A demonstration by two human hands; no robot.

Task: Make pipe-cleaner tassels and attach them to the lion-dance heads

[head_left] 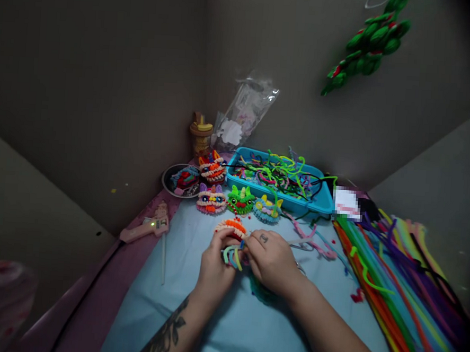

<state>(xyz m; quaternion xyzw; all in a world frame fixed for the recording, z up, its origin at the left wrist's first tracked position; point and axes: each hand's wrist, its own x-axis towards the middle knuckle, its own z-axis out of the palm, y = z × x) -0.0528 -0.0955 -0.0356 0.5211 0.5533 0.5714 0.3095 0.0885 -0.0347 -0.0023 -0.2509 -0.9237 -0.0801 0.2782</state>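
My left hand [218, 257] is closed on a small craft piece of bent pipe cleaners [232, 256] in pale green, blue and yellow. My right hand [272, 260], wearing a ring, pinches at the same piece from the right; its fingertips are partly hidden. Just beyond my fingers is an orange and cream ruffled pipe-cleaner piece [232, 227]; whether it is joined to the held piece I cannot tell. Beneath my right hand shows a dark green fuzzy thing [265, 292], mostly covered. Finished-looking animal heads stand behind: a cream one [211, 200], a green one [240, 200] and a blue-yellow one [267, 209].
A blue tray [324, 203] holds tangled pipe-cleaner scraps. At left lie a lit pink glue gun [148, 228] with its cord and a metal bowl [166, 185]. Long pipe cleaners [403, 292] cover the right side. A lidded cup [201, 134] and plastic bag [249, 110] stand behind.
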